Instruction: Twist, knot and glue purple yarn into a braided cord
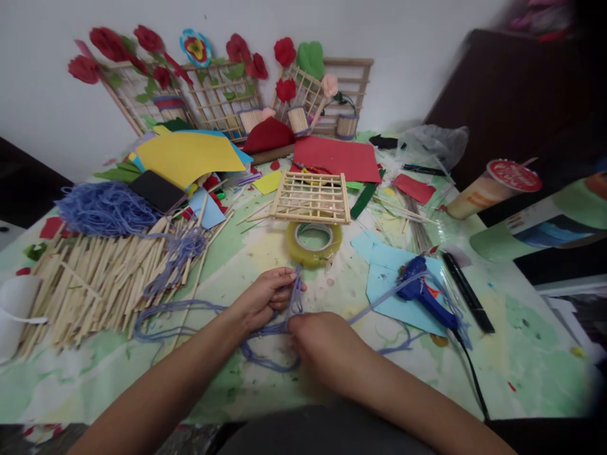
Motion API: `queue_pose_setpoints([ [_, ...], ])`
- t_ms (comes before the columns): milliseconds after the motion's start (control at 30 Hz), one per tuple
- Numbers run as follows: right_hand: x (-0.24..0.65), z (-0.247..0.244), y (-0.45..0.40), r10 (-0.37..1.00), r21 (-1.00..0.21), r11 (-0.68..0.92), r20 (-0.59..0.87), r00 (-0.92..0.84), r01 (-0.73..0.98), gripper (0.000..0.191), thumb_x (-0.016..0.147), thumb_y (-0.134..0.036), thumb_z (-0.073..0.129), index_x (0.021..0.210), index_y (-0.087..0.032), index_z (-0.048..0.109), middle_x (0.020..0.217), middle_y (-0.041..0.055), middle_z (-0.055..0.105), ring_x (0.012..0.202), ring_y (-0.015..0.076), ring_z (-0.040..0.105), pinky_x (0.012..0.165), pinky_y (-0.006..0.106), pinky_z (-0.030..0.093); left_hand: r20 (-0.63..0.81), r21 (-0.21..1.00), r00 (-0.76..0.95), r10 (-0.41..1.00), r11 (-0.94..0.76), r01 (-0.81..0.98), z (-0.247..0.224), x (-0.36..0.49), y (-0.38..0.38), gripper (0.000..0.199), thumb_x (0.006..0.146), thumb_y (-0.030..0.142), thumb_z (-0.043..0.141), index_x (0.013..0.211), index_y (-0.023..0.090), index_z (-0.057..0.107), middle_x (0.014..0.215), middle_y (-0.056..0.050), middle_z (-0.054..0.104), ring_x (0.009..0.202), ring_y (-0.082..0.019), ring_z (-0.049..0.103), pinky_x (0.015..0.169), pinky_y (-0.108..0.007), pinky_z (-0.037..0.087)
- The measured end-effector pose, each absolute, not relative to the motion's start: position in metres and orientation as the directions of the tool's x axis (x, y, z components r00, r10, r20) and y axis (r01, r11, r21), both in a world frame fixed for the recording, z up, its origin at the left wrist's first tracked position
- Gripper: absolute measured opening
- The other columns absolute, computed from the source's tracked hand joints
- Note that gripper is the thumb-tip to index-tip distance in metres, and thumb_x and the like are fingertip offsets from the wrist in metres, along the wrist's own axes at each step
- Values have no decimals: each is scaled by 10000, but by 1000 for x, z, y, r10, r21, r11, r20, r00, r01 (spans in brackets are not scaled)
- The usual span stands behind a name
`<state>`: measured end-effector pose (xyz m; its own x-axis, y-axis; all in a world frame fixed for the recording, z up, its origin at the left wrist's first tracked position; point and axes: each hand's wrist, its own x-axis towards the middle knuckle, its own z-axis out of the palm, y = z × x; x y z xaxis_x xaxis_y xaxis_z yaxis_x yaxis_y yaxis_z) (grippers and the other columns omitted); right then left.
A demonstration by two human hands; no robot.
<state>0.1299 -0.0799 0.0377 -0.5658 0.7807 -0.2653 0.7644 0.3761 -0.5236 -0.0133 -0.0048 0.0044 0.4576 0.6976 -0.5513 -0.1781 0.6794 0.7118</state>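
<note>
Purple yarn (296,297) runs between my two hands at the middle of the table. My left hand (271,297) pinches its upper end, fingertips pressed together. Just below and to the right, my right hand (318,344) is closed on the lower part of the same yarn, its fingertips mostly hidden. Loose loops of yarn lie on the table to both sides. Beyond my hands sits a roll of yellowish tape (293,243), with a small wooden stick lattice (310,197) resting at its far edge.
Wooden sticks (104,284) and a purple yarn pile (107,208) cover the left. A blue glue gun (427,297) with a cord, a black marker (467,291) and drinks cup (493,189) stand or lie right. Lattices with paper flowers (285,90) lean on the wall.
</note>
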Motion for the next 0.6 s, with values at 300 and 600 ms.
queue_pose_setpoints([
  [300,125,100,-118,446,-606,626,-239,-863,491,256,877,-394,560,808,-188,693,716,56,691,635,170,602,552,268,351,-508,738,458,730,643,-206,2,-12,-8,170,775,192,622,793,150,459,740,-52,659,337,24,204,351,-137,96],
  [600,136,21,-62,1000,-873,15,22,8,488,69,804,-205,505,846,-172,549,870,56,567,826,176,520,787,322,410,-474,749,444,760,613,-251,3,-12,-11,195,711,153,677,754,148,487,492,93,401,323,7,225,348,-136,84],
])
